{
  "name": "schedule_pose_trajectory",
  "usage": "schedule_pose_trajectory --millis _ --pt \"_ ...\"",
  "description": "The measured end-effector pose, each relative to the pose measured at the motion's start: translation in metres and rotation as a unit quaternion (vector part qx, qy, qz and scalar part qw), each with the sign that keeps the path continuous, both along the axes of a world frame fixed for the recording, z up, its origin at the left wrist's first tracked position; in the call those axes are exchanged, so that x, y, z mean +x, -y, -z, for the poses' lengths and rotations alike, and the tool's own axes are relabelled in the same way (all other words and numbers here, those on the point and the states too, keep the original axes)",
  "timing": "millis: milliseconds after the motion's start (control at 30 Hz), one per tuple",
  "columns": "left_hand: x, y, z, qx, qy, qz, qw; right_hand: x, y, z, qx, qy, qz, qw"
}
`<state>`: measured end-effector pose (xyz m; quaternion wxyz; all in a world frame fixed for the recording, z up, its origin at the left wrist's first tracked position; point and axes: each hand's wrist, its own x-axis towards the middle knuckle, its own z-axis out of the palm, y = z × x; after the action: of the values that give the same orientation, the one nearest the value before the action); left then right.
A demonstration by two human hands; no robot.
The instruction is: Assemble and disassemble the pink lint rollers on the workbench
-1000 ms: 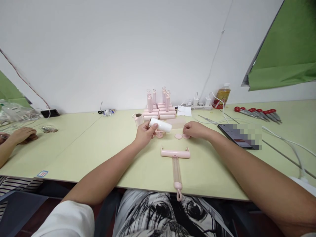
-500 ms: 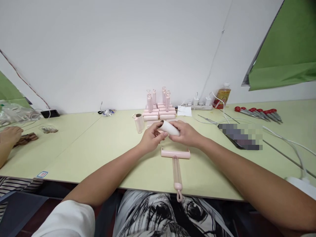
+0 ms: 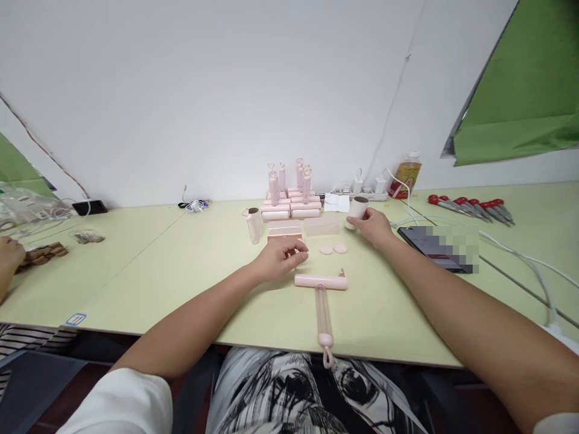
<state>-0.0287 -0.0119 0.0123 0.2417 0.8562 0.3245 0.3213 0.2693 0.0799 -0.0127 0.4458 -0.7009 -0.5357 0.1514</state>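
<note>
My right hand [image 3: 373,227] is closed around a white lint-roller refill tube [image 3: 359,208], which stands upright at the right with its hollow end facing up. My left hand [image 3: 281,256] hovers over the table with its fingers loosely curled and apart, and nothing shows in it. Just beyond it is a clear and pink cover piece [image 3: 284,227], partly hidden by the fingers. A second translucent pink cover [image 3: 322,226] lies beside that, with two round pink caps [image 3: 333,248] nearer me. Closest to me is a pink lint roller frame [image 3: 321,282] with a clear handle.
Behind stand several pink lint rollers [image 3: 292,199] by the wall. A roll with a handle loop [image 3: 254,225] stands left of the covers. At right are a phone [image 3: 434,248], white cables, a bottle [image 3: 406,175] and red-handled tools [image 3: 470,208]. Another person's hand [image 3: 9,256] is at far left.
My hands have parted. My right hand has carried the white tube to the right and turned it upright, while my left has let go of it. The covers and caps are now uncovered.
</note>
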Motion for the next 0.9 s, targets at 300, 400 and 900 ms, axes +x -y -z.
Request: schedule_pose_trajectory --millis 300,400,900 --pt "0.011 0.011 0.000 0.068 -0.174 0.109 0.976 -0.010 0.003 0.002 -0.039 0.044 -0.063 0.996" --pt "0.012 0.012 0.001 0.035 -0.198 0.111 0.973 -0.009 0.004 -0.002 -0.019 -0.009 -0.038 0.999" --pt "-0.010 -0.012 0.003 -0.043 0.030 -0.095 0.994 -0.066 0.071 -0.048 -0.070 -0.006 -0.467 0.882"
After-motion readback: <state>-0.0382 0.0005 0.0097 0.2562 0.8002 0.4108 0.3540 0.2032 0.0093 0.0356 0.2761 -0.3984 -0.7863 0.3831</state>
